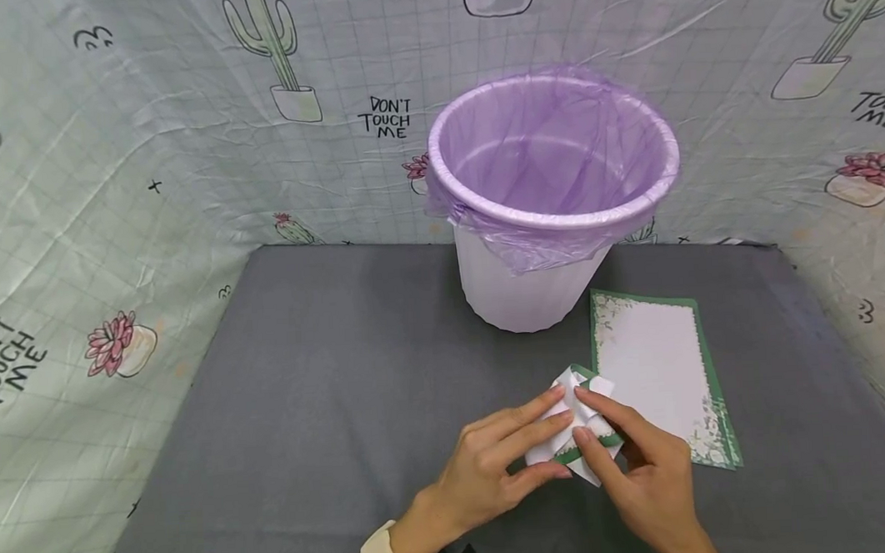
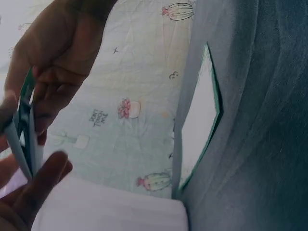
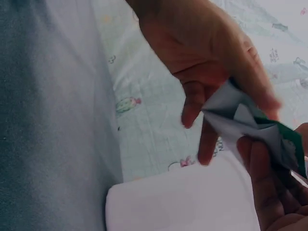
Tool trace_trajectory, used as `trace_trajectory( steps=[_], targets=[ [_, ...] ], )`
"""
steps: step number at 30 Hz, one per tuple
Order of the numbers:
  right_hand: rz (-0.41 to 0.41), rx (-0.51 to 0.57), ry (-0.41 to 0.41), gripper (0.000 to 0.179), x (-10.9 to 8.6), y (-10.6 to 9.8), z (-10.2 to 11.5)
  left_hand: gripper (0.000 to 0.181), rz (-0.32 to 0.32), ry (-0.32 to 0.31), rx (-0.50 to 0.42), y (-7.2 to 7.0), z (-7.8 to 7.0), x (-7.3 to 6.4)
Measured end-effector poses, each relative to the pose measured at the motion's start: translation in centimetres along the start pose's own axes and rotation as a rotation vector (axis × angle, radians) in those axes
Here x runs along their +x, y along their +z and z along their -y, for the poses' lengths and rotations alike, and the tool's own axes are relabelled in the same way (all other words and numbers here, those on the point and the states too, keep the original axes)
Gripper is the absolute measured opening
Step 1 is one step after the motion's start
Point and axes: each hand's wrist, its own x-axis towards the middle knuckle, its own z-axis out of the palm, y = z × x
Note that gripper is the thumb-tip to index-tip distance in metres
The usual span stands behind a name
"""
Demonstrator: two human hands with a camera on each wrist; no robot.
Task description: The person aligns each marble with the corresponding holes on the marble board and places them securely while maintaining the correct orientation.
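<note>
A small folded paper (image 1: 559, 446), white with green edges and a floral trim, is held above the grey surface by both hands. My left hand (image 1: 489, 458) grips it from the left, fingers across the top and thumb at the near edge. From the right, my right hand (image 1: 648, 474) pinches it with index finger and thumb on its upper face. In the right wrist view the folded paper (image 3: 228, 122) has several layers and a raised pointed flap. Seen nearly edge-on in the left wrist view, the paper (image 2: 29, 91) is partly covered by fingers.
A pale bin (image 1: 526, 289) lined with a purple plastic bag (image 1: 554, 250) stands behind the hands. Right of it lie flat white sheets (image 1: 649, 357) with green floral borders, slightly fanned. Printed fabric (image 1: 202, 139) hangs around the grey table (image 1: 305, 384).
</note>
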Motion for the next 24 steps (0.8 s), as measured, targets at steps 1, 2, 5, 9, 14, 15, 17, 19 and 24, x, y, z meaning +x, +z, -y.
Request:
trace_trajectory(
  steps=[1,2,5,9,14,15,17,19,24],
  targets=[
    [-0.011,0.003,0.006,0.036,-0.1,0.0,0.0,0.05,0.021,0.005,-0.037,-0.3,0.0,-0.1],
    [-0.019,0.032,0.02,0.036,-0.2,0.0,0.0,0.049,0.041,0.01,-0.091,-0.6,0.1,-0.1],
    [-0.023,0.117,0.059,0.035,-0.4,-0.2,-0.1,0.043,0.106,0.022,-0.254,-1.7,0.4,-0.2],
    [0.022,0.181,0.089,0.038,-0.4,-0.3,-0.3,0.048,0.175,0.026,-0.322,-2.9,1.0,-0.1],
    [0.088,0.222,0.126,0.04,-0.3,-0.5,-0.4,0.066,0.241,0.087,-0.222,-3.6,1.7,0.5],
    [0.101,0.25,0.131,0.04,-0.2,-0.6,-0.5,0.068,0.245,0.107,-0.192,-3.7,1.7,0.6],
    [0.124,0.293,0.139,0.04,-0.3,-0.7,-0.6,0.067,0.238,0.151,-0.124,-3.6,1.7,0.7],
    [0.145,0.362,0.146,0.04,-0.4,-0.7,-0.9,0.061,0.21,0.198,-0.051,-3.4,1.8,0.7],
    [0.163,0.441,0.181,0.041,-1.3,-0.5,-1.6,0.044,0.112,0.22,-0.057,-2.8,1.7,0.7]
  ],
)
